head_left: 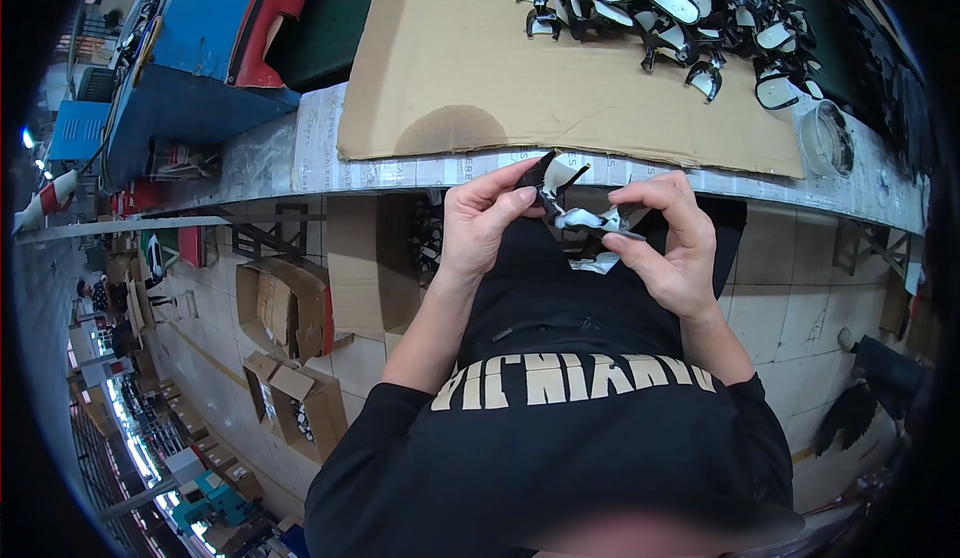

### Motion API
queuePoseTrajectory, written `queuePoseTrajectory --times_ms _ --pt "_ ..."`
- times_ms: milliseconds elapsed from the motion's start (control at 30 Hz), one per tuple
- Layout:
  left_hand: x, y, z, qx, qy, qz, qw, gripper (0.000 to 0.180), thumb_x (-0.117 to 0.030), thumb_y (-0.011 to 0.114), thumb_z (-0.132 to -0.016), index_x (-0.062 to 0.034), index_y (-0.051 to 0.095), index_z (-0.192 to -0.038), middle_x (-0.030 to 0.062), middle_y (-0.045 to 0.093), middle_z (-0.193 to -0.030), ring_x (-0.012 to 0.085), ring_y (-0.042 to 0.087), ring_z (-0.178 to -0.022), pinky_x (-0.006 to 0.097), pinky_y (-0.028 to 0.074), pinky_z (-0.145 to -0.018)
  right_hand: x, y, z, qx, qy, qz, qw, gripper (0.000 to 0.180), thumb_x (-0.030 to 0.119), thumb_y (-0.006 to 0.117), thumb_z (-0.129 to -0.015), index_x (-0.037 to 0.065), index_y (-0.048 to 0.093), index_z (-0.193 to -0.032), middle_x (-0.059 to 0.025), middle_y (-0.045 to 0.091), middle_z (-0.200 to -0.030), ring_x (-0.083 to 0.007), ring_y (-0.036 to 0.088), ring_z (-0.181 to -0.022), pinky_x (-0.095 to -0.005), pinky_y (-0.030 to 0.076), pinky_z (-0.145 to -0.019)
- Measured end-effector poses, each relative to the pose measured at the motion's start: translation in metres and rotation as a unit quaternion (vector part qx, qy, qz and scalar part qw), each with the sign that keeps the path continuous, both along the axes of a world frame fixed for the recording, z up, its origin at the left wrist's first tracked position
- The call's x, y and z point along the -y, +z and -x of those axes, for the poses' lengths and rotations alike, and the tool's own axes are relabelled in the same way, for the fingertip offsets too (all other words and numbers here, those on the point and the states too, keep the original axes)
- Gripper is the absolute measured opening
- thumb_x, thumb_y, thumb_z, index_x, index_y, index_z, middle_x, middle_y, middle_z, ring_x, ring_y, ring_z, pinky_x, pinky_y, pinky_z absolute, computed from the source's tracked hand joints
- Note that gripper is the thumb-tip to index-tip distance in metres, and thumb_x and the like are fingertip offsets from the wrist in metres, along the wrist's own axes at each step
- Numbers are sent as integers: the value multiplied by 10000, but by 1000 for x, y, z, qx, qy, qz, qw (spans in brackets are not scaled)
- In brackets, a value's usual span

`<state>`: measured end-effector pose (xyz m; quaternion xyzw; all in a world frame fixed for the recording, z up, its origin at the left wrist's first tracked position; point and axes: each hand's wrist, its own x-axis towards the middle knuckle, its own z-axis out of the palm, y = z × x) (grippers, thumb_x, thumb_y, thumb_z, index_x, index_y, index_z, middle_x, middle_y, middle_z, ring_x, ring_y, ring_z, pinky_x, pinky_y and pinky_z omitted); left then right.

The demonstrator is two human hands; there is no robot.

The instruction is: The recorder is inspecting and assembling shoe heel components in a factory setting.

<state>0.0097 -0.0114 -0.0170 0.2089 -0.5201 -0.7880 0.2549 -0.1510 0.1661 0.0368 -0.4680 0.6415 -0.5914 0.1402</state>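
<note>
In front of my lap, just off the table's near edge, my two hands hold a small glossy black-and-white shoe-like piece (580, 218). My left hand (478, 223) is closed, thumb and fingers gripping its dark pointed end. Thumb and forefinger of my right hand (672, 243) pinch the light, shiny end at the other side. Whether it is one part or two joined together I cannot tell. Just below it a white scrap (596, 263) shows against my dark trousers. At the back right of the table lies a heap of similar black pieces with white oval insoles (675, 3).
A cardboard sheet (450, 68) covers the table, with a clear round container (828, 138) at its right corner. A blue-and-red machine (215, 33) stands at the left. Open cardboard boxes (285, 308) sit on the tiled floor to my left.
</note>
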Motion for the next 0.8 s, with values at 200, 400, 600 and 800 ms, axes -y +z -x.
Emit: queuePoseTrajectory --times_ms 200,400,600,800 --pt "-6 13 0 37 -32 -3 999 354 45 624 -934 28 682 -1283 160 741 -1138 162 731 -896 288 630 -762 9 -11 0 -57 -31 -13 998 367 43 849 -711 63 738 -1060 -46 717 -927 -224 567 -873 -333 472 -784" --pt "-17 14 -1 60 -22 7 998 342 46 608 -943 30 685 -1275 146 750 -1094 156 736 -850 283 641 -745 18 -16 2 -173 -98 13 980 341 55 850 -711 60 735 -1032 -52 729 -939 -231 577 -840 -341 453 -775" --pt "-16 14 -4 51 -30 -17 998 335 7 618 -967 11 678 -1297 111 750 -1085 135 724 -877 274 635 -762 20 -14 12 -161 -174 13 971 306 38 838 -713 44 719 -995 -58 710 -910 -226 575 -819 -336 454 -747" --pt "-12 8 -1 32 -3 -60 998 337 10 605 -967 32 664 -1298 144 747 -1093 157 739 -871 294 654 -733 11 -20 -8 -96 -77 5 992 332 81 849 -698 64 725 -1005 -53 692 -887 -231 589 -828 -338 445 -763"
